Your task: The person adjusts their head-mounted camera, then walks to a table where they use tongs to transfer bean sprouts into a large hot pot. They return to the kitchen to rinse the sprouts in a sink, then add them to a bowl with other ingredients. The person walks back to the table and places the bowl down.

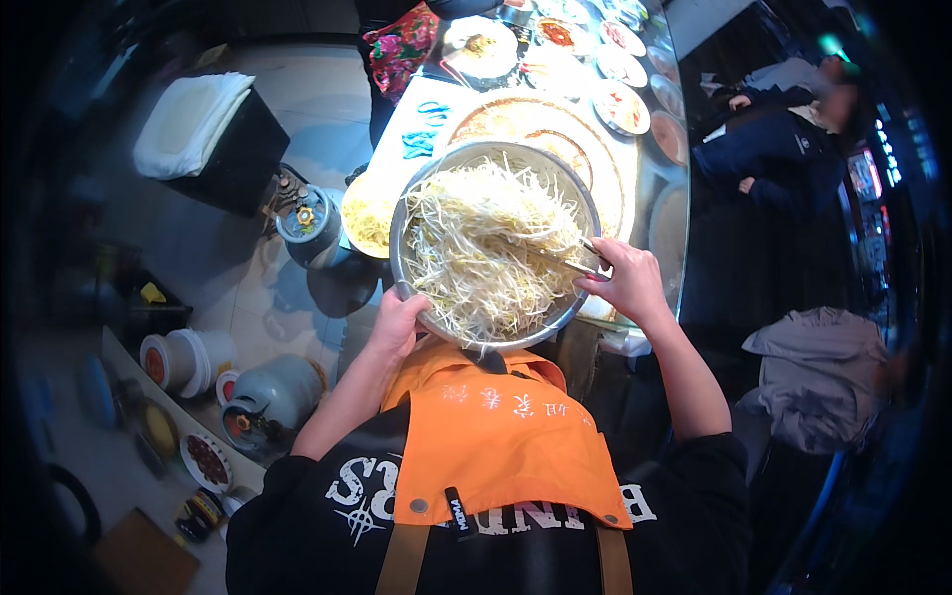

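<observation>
A large round metal bowl [399, 277] full of bean sprouts [491, 245] is held in front of my orange apron, over the near end of the counter. My left hand [399, 320] grips its rim at the lower left, with the fingers mostly hidden under the bowl. In my right hand [625, 277], at the bowl's right side, is a pair of tongs or chopsticks [563, 262] whose far ends are buried in the sprouts. A smaller bowl of yellowish shreds [366, 217] stands just left of the metal bowl. Behind it lies a big round griddle [476, 119], partly covered.
Several plates and bowls of food [622, 108] line the counter's far right side, by a glass edge [686, 245]. Gas cylinders [277, 390] and a cloth-topped black bin [230, 149] stand on the floor at left. One person is at the counter's far end; people sit at right.
</observation>
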`<act>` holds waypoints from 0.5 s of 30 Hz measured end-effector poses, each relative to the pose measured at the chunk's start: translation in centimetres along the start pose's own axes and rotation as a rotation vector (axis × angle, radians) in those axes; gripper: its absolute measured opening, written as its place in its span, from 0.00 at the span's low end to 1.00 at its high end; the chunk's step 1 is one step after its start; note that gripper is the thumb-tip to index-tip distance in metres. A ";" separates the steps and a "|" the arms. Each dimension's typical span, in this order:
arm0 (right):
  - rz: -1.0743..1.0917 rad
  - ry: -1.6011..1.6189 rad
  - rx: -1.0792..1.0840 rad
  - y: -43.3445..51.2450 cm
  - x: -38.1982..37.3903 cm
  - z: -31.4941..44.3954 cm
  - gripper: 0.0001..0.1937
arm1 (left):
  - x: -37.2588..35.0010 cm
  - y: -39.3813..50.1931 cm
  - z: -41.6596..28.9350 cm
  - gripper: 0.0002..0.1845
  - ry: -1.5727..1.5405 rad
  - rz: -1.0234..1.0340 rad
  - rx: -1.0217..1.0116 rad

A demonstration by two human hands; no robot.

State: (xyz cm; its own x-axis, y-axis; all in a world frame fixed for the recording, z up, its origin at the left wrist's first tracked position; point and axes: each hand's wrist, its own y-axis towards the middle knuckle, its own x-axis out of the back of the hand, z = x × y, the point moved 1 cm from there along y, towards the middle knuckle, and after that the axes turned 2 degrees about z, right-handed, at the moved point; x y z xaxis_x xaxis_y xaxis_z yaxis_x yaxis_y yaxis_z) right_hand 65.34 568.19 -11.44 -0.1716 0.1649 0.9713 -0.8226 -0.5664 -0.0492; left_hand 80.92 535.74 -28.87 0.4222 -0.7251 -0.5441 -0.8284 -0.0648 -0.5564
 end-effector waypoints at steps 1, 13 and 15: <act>-0.014 -0.002 0.012 0.2 -0.1 -0.2 0.28 | -0.1 -0.2 0.4 0.19 -0.025 0.015 -0.030; -0.060 0.104 0.196 1.2 3.2 -8.7 0.29 | -5.4 -0.8 8.1 0.20 -0.122 -0.104 -0.152; -0.031 0.087 0.241 1.5 3.8 -8.9 0.27 | -5.7 -1.2 9.3 0.20 -0.129 -0.167 -0.106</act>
State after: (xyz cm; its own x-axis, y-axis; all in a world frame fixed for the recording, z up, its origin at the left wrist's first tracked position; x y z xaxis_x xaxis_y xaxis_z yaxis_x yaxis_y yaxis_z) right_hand 58.62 575.20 -9.90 -0.2033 0.2481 0.9472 -0.6772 -0.7343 0.0470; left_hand 82.88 546.31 -30.94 0.5950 -0.6047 -0.5295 -0.7739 -0.2532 -0.5805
